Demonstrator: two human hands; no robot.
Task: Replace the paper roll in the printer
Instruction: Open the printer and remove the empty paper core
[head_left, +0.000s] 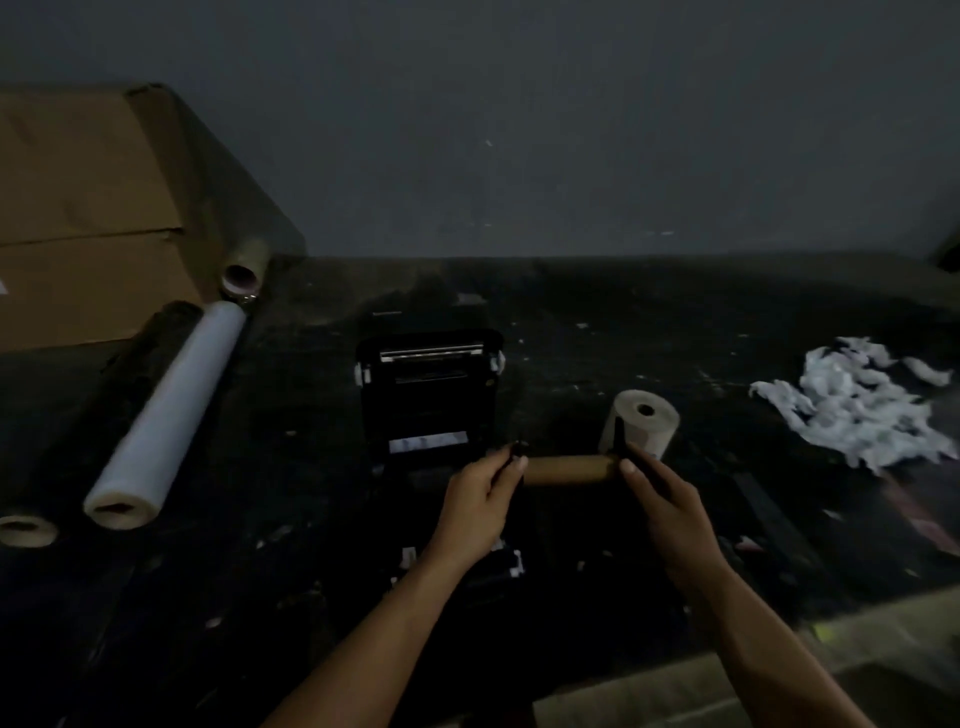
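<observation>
The empty core (569, 469) is pinched endwise between left hand (480, 506) and right hand (662, 501); uneven pressure risks it dropping into the open printer (428, 400).

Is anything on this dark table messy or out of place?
Yes. A heap of crumpled white paper scraps lies loose at the table's right side, with small bits scattered across the black tabletop. The printer sits with its lid open. Otherwise nothing looks spilled or broken.
</observation>
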